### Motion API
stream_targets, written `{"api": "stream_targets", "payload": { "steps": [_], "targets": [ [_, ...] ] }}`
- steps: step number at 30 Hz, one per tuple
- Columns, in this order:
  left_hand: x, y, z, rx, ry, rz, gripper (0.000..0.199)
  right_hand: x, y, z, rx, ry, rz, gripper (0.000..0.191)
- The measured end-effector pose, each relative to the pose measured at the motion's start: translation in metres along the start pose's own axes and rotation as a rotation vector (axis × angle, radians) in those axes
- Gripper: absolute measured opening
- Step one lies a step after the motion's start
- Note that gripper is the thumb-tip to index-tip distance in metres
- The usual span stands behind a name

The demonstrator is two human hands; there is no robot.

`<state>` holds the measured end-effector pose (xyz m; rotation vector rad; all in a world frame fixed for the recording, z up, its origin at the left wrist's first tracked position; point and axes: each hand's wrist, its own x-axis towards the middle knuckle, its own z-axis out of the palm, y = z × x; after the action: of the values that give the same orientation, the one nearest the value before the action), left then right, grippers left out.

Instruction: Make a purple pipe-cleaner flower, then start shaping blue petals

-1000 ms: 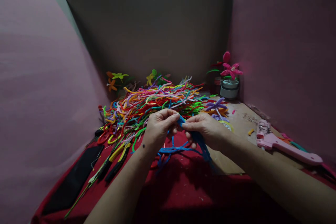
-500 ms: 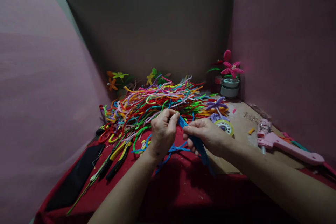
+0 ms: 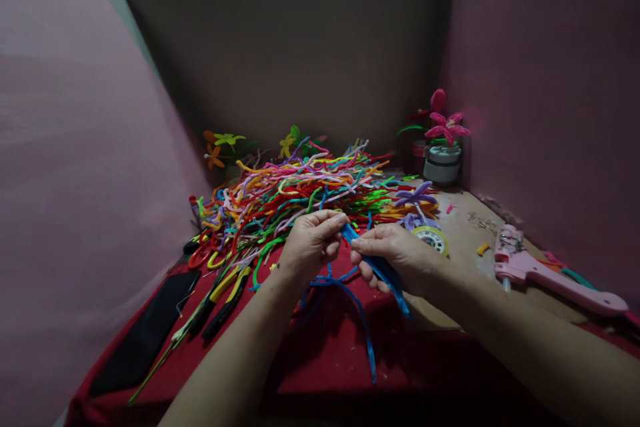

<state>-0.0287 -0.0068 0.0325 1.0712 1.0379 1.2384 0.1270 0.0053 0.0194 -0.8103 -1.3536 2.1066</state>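
Desk (image 3: 345,363), red-covered, as I view it: pipe-cleaner pile (image 3: 300,190), black phone (image 3: 147,330), pliers (image 3: 227,297), cardboard (image 3: 463,213), tape roll (image 3: 431,240).

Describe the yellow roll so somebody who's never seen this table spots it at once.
Find the heap of multicoloured fuzzy stems, then the purple flower at its right end. The yellow roll lies just nearer than that flower, behind the right hand. Unlike its fuzzy neighbours, it is a disc with a pale, holed centre.

Left hand (image 3: 314,240) pinching upper end of blue pipe cleaner bundle (image 3: 383,269); right hand (image 3: 395,250) gripping it lower down. Beyond hands, heaped multicolored pipe cleaners (image 3: 300,190). Right of hands, pink glue gun (image 3: 555,280). Left, yellow-and-black pliers (image 3: 230,297).
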Motion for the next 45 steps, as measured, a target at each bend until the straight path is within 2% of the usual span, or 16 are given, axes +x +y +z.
{"api": "stream_targets", "payload": {
  "steps": [4,7,9,11,13,17,19,21,23,29,34,37,40,42,45],
  "targets": [
    [-0.003,0.002,0.003,0.252,0.139,0.064,0.025,0.002,0.005,0.004,0.015,0.007,-0.022,0.02],
    [-0.003,0.003,0.001,0.441,0.248,0.192,0.023,0.003,0.011,0.007,-0.008,0.03,0.003,0.021],
    [-0.002,0.003,-0.001,0.504,0.316,0.269,0.021,0.002,0.014,0.009,-0.01,0.035,0.029,0.022],
    [0.0,0.003,-0.003,0.482,0.345,0.29,0.021,0.002,0.015,0.009,-0.007,0.034,0.036,0.022],
    [0.003,0.003,-0.006,0.357,0.292,0.231,0.021,0.001,0.014,0.009,0.0,0.038,0.028,0.022],
    [0.006,0.001,-0.009,-0.025,0.049,0.039,0.019,0.001,0.013,0.007,0.02,0.049,0.015,0.021],
    [0.006,-0.002,-0.008,-0.113,-0.053,-0.04,0.019,0.001,0.012,0.006,0.014,0.056,0.002,0.021],
    [0.006,-0.007,-0.006,-0.108,-0.107,-0.077,0.02,0.001,0.012,0.005,0.004,0.061,-0.006,0.021],
    [0.006,-0.011,-0.004,-0.057,-0.089,-0.076,0.024,0.002,0.012,0.004,0.003,0.056,-0.013,0.021],
    [0.011,-0.014,-0.008,0.122,0.166,0.015,0.033,0.006,0.025,0.004,0.047,0.014,-0.049,0.022],
    [0.013,-0.017,-0.012,0.153,0.186,0.019,0.032,0.008,0.032,0.004,0.037,-0.004,-0.044,0.024],
    [0.013,-0.011,-0.016,0.205,0.108,0.005,0.034,0.009,0.028,0.001,0.03,0.002,-0.046,0.022],
    [0.01,0.004,-0.029,0.394,-0.021,0.041,0.028,0.012,0.022,-0.005,0.047,0.084,-0.134,0.02],
    [0.004,0.012,-0.038,0.642,-0.129,0.085,0.021,0.014,0.018,-0.01,0.078,0.149,-0.201,0.019],
    [-0.011,0.009,-0.044,1.146,-0.395,0.156,0.018,0.017,0.016,-0.014,0.087,0.199,-0.242,0.021]
  ]
}}
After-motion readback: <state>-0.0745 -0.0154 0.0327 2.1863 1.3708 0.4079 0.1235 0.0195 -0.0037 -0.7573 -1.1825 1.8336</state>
